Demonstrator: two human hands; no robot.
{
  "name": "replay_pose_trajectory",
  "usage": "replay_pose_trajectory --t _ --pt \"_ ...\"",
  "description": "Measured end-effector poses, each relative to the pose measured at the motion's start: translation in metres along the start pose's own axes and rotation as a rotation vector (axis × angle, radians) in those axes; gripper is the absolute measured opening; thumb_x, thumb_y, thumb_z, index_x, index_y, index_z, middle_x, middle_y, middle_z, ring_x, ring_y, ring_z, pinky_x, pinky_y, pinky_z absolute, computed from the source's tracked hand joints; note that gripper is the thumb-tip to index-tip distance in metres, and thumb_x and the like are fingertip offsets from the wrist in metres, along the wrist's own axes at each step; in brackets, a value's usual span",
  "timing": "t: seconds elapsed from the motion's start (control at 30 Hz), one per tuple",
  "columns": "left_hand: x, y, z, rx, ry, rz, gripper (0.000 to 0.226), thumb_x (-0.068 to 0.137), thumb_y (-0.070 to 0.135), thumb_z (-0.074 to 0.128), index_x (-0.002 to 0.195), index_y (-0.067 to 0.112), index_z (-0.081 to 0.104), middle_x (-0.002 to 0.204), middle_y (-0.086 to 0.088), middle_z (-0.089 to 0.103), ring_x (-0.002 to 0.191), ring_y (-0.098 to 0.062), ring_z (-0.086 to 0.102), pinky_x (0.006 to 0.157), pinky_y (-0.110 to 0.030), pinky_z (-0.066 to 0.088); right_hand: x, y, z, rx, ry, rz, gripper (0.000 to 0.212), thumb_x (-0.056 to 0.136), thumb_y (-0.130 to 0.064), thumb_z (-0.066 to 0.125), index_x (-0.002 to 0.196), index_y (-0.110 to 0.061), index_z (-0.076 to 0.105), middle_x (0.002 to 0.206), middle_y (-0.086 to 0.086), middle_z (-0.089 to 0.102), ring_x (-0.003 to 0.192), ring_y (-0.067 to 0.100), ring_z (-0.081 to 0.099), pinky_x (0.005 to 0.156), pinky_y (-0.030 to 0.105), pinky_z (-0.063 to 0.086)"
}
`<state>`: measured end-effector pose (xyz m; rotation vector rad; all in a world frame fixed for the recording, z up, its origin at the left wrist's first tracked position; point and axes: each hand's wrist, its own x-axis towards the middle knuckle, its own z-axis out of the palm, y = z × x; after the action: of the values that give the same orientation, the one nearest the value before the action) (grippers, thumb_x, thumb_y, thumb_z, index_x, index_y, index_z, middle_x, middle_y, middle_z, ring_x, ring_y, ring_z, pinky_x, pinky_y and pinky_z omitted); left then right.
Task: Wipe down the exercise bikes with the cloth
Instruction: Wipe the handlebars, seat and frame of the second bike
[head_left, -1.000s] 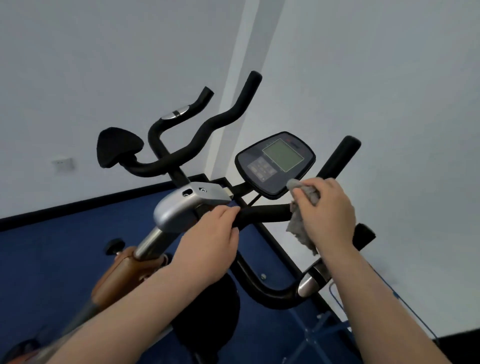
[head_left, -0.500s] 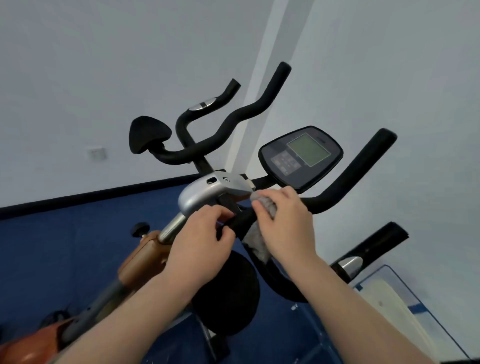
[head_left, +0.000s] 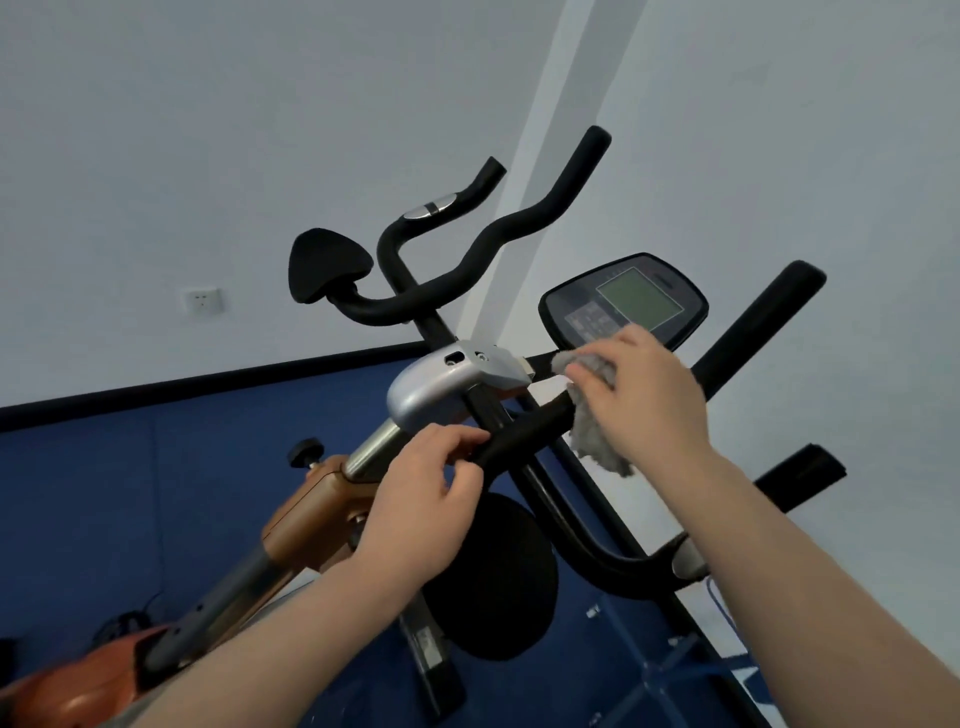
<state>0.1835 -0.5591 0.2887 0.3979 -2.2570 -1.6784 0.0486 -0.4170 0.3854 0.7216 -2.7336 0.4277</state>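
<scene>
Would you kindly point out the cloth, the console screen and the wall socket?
cloth (head_left: 597, 441), head view, on its hanging lower part.
console screen (head_left: 639, 299), head view, middle of the green display.
wall socket (head_left: 202, 300), head view, centre of its plate.

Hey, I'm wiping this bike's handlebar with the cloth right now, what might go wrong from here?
1. The right hand holds the grey cloth just under the console; a stray swipe might press its buttons.
2. The cloth's loose end hangs below the handlebar and may snag.
3. The left hand covers part of the grip, so that patch may go unwiped.

console (head_left: 623, 301) blocks above (close), handlebar (head_left: 524, 428) beneath
</scene>
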Motion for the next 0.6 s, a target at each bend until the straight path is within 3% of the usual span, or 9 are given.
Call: replay_pose_trajectory --t 0.07,0.17,0.23,0.37,0.47,0.53,0.6 --pt "0.001 0.000 -0.001 -0.011 0.016 0.002 0.035 0.081 0.031 0.040 0.100 0.054 0.057 0.092 0.021 0.060 0.079 0.001 0.058 0.066 -0.018 0.042 -0.014 -0.010 0.014 0.066 0.049 0.061 0.023 0.092 -0.044 0.058 0.106 -0.031 0.071 0.092 -0.013 0.049 0.079 0.009 0.051 0.072 0.028 0.044" --pt "0.000 0.003 0.000 -0.010 0.031 0.021 0.038 0.077 0.030 0.039 0.102 0.050 0.059 0.097 0.022 0.061 0.093 0.005 0.057 0.078 -0.020 0.046 -0.043 -0.026 0.029 0.250 -0.071 -0.083 0.016 0.090 -0.038 0.064 0.102 -0.033 0.072 0.091 -0.015 0.051 0.081 0.005 0.052 0.074 0.026 0.042" --pt "0.001 0.003 -0.001 -0.002 0.022 0.029 0.039 0.079 0.030 0.039 0.107 0.043 0.062 0.097 0.018 0.060 0.089 0.001 0.057 0.077 -0.023 0.047 -0.029 -0.018 0.019 0.204 -0.126 -0.090 0.019 0.089 -0.044 0.061 0.101 -0.035 0.072 0.091 -0.015 0.055 0.083 0.006 0.055 0.073 0.030 0.047" --pt "0.001 -0.001 -0.002 -0.016 -0.006 0.018 0.034 0.090 0.018 0.046 0.109 0.040 0.062 0.092 0.016 0.058 0.075 -0.004 0.055 0.067 -0.025 0.043 -0.024 -0.010 0.014 0.102 0.062 0.014 0.023 0.091 -0.042 0.060 0.106 -0.030 0.072 0.089 -0.015 0.049 0.074 0.004 0.050 0.063 0.019 0.039" --pt "-0.001 0.001 -0.002 -0.030 0.008 0.040 0.035 0.091 0.013 0.048 0.106 0.041 0.061 0.092 0.015 0.058 0.077 -0.004 0.055 0.069 -0.025 0.044 -0.049 -0.019 0.025 0.306 -0.057 -0.068 0.023 0.087 -0.029 0.071 0.109 -0.029 0.073 0.092 -0.011 0.054 0.082 0.006 0.056 0.074 0.025 0.048" --pt "0.000 0.001 -0.003 -0.025 -0.001 0.047 0.034 0.091 0.013 0.047 0.107 0.041 0.061 0.092 0.014 0.057 0.079 -0.004 0.055 0.070 -0.025 0.044 -0.046 -0.013 0.014 0.387 -0.138 -0.055 0.023 0.085 -0.030 0.072 0.107 -0.036 0.072 0.092 -0.015 0.057 0.087 0.002 0.057 0.079 0.026 0.049" --pt "0.001 0.000 -0.003 -0.042 -0.020 0.035 0.034 0.092 0.013 0.046 0.108 0.039 0.061 0.090 0.013 0.057 0.076 -0.006 0.054 0.067 -0.025 0.042 -0.045 -0.003 0.000 0.382 -0.101 -0.029 0.022 0.084 -0.033 0.069 0.105 -0.038 0.072 0.095 -0.016 0.058 0.090 0.003 0.058 0.081 0.029 0.051"
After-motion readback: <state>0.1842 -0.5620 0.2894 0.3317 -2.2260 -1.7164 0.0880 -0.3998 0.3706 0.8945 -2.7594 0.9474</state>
